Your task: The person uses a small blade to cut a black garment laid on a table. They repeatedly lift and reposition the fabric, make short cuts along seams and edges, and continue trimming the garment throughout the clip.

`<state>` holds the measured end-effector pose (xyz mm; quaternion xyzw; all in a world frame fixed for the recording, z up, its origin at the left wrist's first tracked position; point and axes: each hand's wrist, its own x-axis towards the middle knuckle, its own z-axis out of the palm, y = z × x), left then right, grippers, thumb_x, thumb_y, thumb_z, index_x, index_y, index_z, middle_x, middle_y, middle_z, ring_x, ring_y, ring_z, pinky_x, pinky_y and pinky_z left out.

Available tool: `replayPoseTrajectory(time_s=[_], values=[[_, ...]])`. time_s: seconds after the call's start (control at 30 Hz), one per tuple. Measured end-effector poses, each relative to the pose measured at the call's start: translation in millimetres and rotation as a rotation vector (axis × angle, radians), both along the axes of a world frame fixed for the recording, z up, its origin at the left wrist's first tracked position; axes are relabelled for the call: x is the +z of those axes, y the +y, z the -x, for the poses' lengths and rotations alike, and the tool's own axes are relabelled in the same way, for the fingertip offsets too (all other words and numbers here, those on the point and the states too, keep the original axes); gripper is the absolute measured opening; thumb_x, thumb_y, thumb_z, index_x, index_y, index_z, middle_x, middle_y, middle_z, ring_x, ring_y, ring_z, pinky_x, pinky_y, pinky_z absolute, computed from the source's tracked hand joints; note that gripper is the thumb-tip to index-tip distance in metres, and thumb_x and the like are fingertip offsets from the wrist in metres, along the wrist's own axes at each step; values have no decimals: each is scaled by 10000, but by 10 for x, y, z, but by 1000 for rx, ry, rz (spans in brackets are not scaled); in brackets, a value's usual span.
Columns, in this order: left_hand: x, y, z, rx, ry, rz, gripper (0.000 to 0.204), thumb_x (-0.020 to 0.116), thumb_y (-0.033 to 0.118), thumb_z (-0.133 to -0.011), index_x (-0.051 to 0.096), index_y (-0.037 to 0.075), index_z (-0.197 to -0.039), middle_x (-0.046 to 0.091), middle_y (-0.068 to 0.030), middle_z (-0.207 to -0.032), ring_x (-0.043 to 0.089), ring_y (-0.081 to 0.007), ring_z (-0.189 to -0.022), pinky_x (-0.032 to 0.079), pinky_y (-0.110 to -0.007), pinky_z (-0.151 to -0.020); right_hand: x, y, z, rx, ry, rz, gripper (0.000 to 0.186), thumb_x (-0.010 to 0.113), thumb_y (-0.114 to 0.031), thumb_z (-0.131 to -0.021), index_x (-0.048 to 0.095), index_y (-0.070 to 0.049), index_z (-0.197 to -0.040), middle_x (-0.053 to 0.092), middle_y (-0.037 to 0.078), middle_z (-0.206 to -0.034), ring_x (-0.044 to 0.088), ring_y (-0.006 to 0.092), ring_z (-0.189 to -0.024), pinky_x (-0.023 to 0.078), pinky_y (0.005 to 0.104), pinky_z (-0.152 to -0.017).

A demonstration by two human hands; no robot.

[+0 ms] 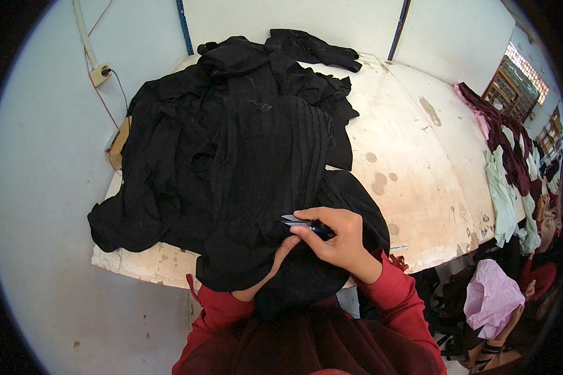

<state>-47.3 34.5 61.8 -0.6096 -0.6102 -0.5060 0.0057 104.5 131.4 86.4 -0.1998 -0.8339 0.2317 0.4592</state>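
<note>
A large black pleated garment [263,144] lies bunched across the table in front of me, its near end hanging over the edge toward my body. My right hand [342,237] is closed around small thread snips [294,221] with dark handles; their two metal blades point left, slightly apart, just above the cloth. Beside the snips, my left hand [278,259] is closed on a fold of the garment, with much of the hand covered by fabric. Pale loose threads [261,105] show on the pleats.
The worn, stained pale table [413,175] reaches to the right. Maroon cloth [510,153] and mint-green cloth [499,194] lie along its right end. A wall socket [100,74] with a plugged cable is at left. At lower right, a person's hand touches pink cloth [491,297].
</note>
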Motion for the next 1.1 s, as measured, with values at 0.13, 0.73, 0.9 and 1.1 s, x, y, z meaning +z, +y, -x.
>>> replayPoseTrajectory(time_s=[0.13, 0.73, 0.9, 1.1], values=[[-29, -2, 23, 6, 40, 51, 385, 786, 270, -818, 686, 33, -1104, 699, -141, -1068, 685, -288, -937, 530, -389, -863, -4, 9, -19, -13, 21, 36, 184, 779, -192, -787, 732, -61, -907, 726, 102, -846, 709, 245, -693, 540, 300, -603], [-138, 29, -27, 32, 122, -22, 536, 786, 292, -821, 602, 4, -1235, 637, -178, -1185, 627, -317, -1072, 479, -412, -970, 388, 69, -151, 0, -214, 198, 307, 795, -262, -765, 722, -95, -1013, 719, 85, -889, 704, 178, -759, 530, 281, -673], [-154, 18, -47, 35, 137, -10, 397, 781, 262, -827, 670, 31, -1130, 683, -139, -1090, 681, -278, -937, 541, -379, -845, 270, 15, -211, -18, -199, -50, 203, 775, -237, -771, 738, -99, -915, 725, 75, -820, 703, 232, -689, 533, 298, -609], [-119, 27, -57, 34, 129, -17, 350, 784, 244, -820, 691, 50, -1096, 696, -133, -1046, 689, -262, -911, 548, -370, -823, 264, 8, -135, -37, -184, -166, 158, 769, -224, -771, 742, -113, -880, 719, 74, -793, 698, 227, -667, 528, 307, -591]])
